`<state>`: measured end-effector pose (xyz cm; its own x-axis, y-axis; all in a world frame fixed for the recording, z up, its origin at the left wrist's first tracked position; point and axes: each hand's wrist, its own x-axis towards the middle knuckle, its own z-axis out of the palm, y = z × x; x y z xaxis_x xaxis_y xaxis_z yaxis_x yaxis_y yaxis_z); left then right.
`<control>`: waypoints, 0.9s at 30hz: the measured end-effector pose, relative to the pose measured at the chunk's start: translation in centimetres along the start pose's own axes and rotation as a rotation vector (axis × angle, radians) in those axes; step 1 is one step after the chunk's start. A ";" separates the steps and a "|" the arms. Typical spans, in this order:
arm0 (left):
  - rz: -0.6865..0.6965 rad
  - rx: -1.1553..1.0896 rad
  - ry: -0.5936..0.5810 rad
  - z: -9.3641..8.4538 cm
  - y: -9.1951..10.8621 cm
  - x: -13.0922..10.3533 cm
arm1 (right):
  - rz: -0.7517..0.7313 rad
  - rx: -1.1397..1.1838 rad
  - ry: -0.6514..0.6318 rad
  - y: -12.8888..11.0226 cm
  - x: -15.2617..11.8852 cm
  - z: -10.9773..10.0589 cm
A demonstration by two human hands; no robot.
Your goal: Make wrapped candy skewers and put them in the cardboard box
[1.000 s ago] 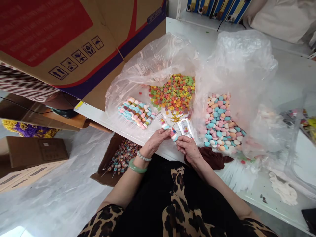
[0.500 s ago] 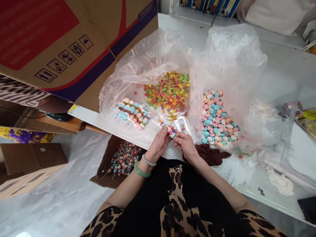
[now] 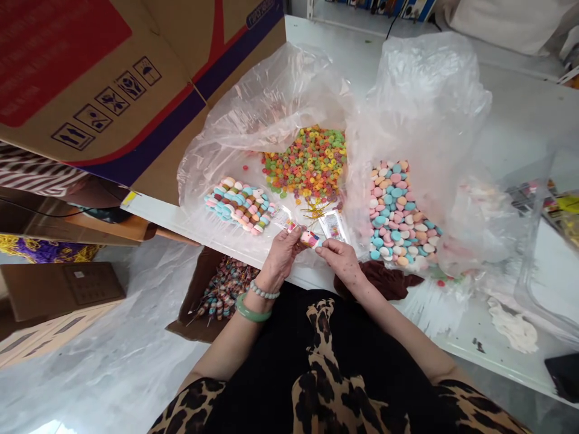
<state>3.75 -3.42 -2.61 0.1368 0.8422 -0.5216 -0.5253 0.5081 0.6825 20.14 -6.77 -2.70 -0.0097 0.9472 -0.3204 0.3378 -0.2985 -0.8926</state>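
Observation:
My left hand point(image 3: 283, 252) and my right hand point(image 3: 338, 258) meet at the table's front edge, both closed on a small printed candy packet point(image 3: 310, 239) stretched between their fingertips. A flat printed packet point(image 3: 333, 225) lies just behind my right hand, beside gold twist ties point(image 3: 315, 208). Further back sits a heap of coloured ring candies point(image 3: 312, 160) on clear plastic. To the left are rows of candy skewers point(image 3: 239, 206). Pastel round candies point(image 3: 395, 211) lie in a pile on the right.
A large cardboard box point(image 3: 172, 72) stands at the left on the table point(image 3: 493, 349). Below the edge, an open box point(image 3: 187, 301) holds many candy skewers. A brown cloth point(image 3: 391, 280) lies near my right forearm. A phone point(image 3: 563, 377) is at the far right.
My left hand has moved slightly left, away from my right hand. The packet between them is now more stretched out and shows more of its printed side.

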 end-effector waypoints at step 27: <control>0.061 -0.069 -0.051 0.5 -1.2 -0.2 | 0.477 0.903 -0.366 -2.4 0.9 0.1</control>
<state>4.74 -4.11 -3.06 0.1444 0.8802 -0.4522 -0.5905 0.4434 0.6744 19.20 -5.27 -0.91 -0.3920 0.6632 -0.6376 -0.4347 -0.7443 -0.5070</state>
